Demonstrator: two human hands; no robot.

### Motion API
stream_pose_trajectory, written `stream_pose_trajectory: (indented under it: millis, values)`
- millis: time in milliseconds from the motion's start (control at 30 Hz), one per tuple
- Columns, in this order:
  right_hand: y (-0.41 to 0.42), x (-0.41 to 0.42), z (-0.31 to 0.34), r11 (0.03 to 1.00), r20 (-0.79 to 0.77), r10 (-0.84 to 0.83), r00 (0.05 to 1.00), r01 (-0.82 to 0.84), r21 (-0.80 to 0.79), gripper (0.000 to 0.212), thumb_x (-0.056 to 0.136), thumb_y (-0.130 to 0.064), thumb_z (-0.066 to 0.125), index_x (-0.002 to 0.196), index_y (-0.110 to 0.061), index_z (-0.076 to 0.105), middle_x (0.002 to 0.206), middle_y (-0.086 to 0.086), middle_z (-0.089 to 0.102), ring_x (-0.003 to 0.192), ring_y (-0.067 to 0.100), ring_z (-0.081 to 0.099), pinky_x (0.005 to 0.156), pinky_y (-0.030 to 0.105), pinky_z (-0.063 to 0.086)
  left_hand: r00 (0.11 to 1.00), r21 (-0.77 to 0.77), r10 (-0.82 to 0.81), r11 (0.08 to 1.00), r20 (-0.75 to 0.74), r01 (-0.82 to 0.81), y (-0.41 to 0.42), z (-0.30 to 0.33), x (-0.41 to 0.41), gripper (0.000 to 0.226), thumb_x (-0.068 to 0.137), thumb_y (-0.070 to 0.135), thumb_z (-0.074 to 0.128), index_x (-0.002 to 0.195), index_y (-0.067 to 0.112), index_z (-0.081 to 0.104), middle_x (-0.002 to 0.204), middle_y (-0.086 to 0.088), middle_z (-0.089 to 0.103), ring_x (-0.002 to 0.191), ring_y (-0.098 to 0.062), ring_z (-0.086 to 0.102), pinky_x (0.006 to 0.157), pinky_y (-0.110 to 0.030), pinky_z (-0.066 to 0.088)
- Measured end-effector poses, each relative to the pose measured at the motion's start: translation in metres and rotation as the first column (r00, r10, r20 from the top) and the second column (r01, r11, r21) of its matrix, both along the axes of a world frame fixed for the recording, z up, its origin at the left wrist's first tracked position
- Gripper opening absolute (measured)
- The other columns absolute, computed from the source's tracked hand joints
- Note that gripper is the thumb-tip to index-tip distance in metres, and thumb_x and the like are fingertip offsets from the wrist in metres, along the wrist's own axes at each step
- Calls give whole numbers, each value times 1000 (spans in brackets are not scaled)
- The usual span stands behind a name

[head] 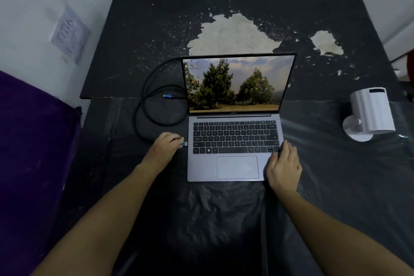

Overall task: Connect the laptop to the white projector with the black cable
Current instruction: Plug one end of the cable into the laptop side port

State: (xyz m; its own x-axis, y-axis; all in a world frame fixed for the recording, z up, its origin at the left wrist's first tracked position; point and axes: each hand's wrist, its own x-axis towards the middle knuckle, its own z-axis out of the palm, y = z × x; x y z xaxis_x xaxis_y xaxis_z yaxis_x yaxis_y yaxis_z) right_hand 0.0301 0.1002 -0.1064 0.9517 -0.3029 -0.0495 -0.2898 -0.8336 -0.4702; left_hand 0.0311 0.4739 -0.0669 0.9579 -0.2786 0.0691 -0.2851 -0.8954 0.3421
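Observation:
A grey laptop (237, 168) stands open in the middle of the table, its screen showing trees. The black cable (143, 105) loops on the table to the laptop's left. My left hand (165, 145) grips one blue-tipped plug of the cable, held right at the laptop's left edge. The cable's other blue plug (169, 96) lies loose beside the screen. My right hand (283, 168) rests flat on the laptop's front right corner, fingers apart. The white projector (369, 114) stands on its round foot at the far right, apart from the cable.
The black table (156, 29) has worn pale patches behind the laptop, and clear plastic sheeting covers its near half. A purple cloth (33, 141) lies at the left. A paper note (69, 33) hangs on the white wall.

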Motion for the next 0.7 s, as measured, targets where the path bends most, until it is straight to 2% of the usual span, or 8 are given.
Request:
stream_pose_trajectory:
  millis: [100,200,333,467,700]
  values:
    - [0,0,0,1000,-7,6,1000,-6,0,51,101,-28,37,150,-15,30,155,11,38,145,30,29,112,54,28,1000,32,-31,999,4,31,2,1,-5,41,72,4,82,109,-5,69,101,-20,69,89,-38,62,81,-43,56]
    - [-1,0,1,1000,-3,8,1000,-8,-6,52,100,-30,35,150,-15,30,155,11,39,145,30,30,111,54,29,1000,48,-22,999,-16,22,2,3,-1,36,75,3,80,108,-5,69,92,-18,67,79,-35,59,72,-42,56]
    - [1,-1,3,1000,6,10,1000,-10,-15,53,100,-32,32,150,-14,31,155,12,40,145,31,30,111,53,29,999,114,-43,992,-33,46,1,8,6,30,79,2,77,106,-5,69,92,-18,67,80,-33,59,72,-43,56]
    - [2,-1,3,1000,5,12,1000,-12,-26,55,99,-32,30,150,-13,32,155,12,40,145,31,30,111,53,28,996,53,82,995,-29,-80,1,9,15,27,77,-1,77,103,-6,70,90,-19,66,77,-35,58,72,-43,56]
    - [1,-2,3,999,-7,15,1000,-16,-36,52,102,-30,34,151,-13,31,155,12,39,145,31,30,111,53,29,990,-5,137,990,-39,-138,-10,6,26,24,78,-3,75,101,-7,70,86,-19,66,75,-35,57,73,-41,54]
